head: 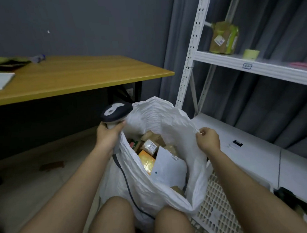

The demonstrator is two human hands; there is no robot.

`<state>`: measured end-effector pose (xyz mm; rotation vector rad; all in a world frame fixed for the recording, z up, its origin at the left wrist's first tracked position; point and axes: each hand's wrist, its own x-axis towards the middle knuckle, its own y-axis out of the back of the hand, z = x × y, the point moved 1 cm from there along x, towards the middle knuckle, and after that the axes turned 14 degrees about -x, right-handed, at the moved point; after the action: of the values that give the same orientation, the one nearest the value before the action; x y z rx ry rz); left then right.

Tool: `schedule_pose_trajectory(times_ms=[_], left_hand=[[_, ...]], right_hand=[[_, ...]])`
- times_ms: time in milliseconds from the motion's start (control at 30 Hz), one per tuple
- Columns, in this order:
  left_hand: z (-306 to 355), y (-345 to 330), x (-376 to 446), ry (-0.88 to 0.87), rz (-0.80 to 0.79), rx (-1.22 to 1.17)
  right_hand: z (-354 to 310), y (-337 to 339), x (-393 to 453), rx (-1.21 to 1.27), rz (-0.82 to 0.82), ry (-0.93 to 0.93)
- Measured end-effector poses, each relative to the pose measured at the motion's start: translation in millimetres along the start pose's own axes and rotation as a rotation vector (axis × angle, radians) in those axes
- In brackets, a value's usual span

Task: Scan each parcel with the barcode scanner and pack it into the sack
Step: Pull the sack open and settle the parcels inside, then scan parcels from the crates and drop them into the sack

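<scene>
**Sack held open at both rims, scanner in the left hand**

While the wooden table (73, 75) fills the upper left, carrying a white pad (0, 80) and some green and dark items at its far corner, the person's left hand (108, 134) sits just below its front edge. That hand is curled round the handle of the barcode scanner (114, 112), whose dark head with a white top stands above the fingers, and the same grip pinches the left rim of the white sack (158, 114). The scanner's dark cable (125, 181) runs down the sack's outer left side toward the person's knees.

Between the two hands the sack's mouth gapes wide. Inside it lie several brown cardboard parcels (153, 141), a yellow-orange box (146, 162) and a white mailer envelope (169, 168) leaning against the right wall.

The right hand (208, 139) pinches the sack's right rim between thumb and fingertips, the other fingers curled in. Just right of the sack stands a white plastic crate (216, 207) with a lattice wall. Behind it rises a white metal shelving unit (190, 49); on its upper shelf sit a taped brown parcel (223, 38) with green tape and a label, and beside it a roll of tape (251, 54). Grey curtains hang behind.
</scene>
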<state>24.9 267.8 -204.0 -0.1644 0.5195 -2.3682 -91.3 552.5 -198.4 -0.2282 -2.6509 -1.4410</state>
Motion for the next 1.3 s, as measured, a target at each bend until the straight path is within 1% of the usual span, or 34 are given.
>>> schedule_pose_trajectory(times_ms=[67, 133, 300, 333, 400, 433, 500, 567, 600, 700, 767, 833, 900, 967, 1000, 1033, 1067, 1133, 1167, 1200, 1233, 1300], left_hand=[[3, -3, -4, 0.007, -0.004, -0.014], [9, -8, -8, 0.000, -0.001, -0.038], [26, -20, -13, -0.088, 0.019, -0.085], [26, -20, -13, -0.097, 0.010, -0.069], [21, -19, -13, -0.073, -0.006, -0.009], [16, -18, -11, -0.061, 0.005, 0.014], [11, -18, -8, -0.062, 0.038, 0.018], [10, -17, -3, -0.075, 0.073, 0.030], [9, -15, 0, -0.073, 0.083, 0.040], [1, -11, 3, -0.046, 0.064, 0.075], [-7, -11, 0, -0.041, 0.056, 0.086], [-14, -14, -6, -0.045, 0.047, 0.082], [-16, -19, -13, -0.056, 0.031, 0.093], [-15, -24, -21, -0.083, 0.008, 0.110], [-14, -27, -24, -0.105, -0.005, 0.137], [-13, -31, -29, -0.134, -0.024, 0.173], [-12, -34, -34, -0.157, -0.046, 0.215], [-7, -43, -45, -0.200, -0.083, 0.280], [-5, -48, -52, -0.223, -0.096, 0.296], [-3, -53, -58, -0.240, -0.110, 0.312], [-2, -60, -65, -0.257, -0.128, 0.335], [-1, -75, -81, -0.281, -0.183, 0.328]], right_hand=[[-2, 6, -2, -0.022, 0.030, 0.002], [-5, 13, 1, 0.019, 0.069, 0.006], [0, 29, -8, 0.332, 0.303, 0.022], [4, 29, -10, 0.325, 0.291, 0.011], [11, 25, -6, 0.231, 0.172, -0.029], [11, 25, -2, 0.211, 0.153, -0.030], [4, 29, 6, 0.265, 0.216, 0.014], [2, 27, 13, 0.339, 0.249, 0.003], [5, 22, 18, 0.324, 0.211, -0.020], [19, 5, 29, 0.237, -0.078, -0.099], [26, 2, 26, 0.219, -0.215, -0.108], [30, 0, 16, 0.101, -0.283, -0.053], [38, -4, 6, -0.077, -0.320, 0.008], [44, -1, -1, -0.257, -0.414, 0.028], [44, 3, -3, -0.303, -0.439, 0.041], [44, 7, -4, -0.299, -0.409, 0.057], [43, 12, -3, -0.226, -0.315, 0.073], [43, 23, -5, 0.046, -0.062, 0.072], [43, 28, -8, 0.176, 0.006, 0.050], [43, 31, -14, 0.278, 0.006, 0.030], [45, 32, -20, 0.347, -0.038, 0.025], [53, 34, -34, 0.379, -0.102, 0.049]])
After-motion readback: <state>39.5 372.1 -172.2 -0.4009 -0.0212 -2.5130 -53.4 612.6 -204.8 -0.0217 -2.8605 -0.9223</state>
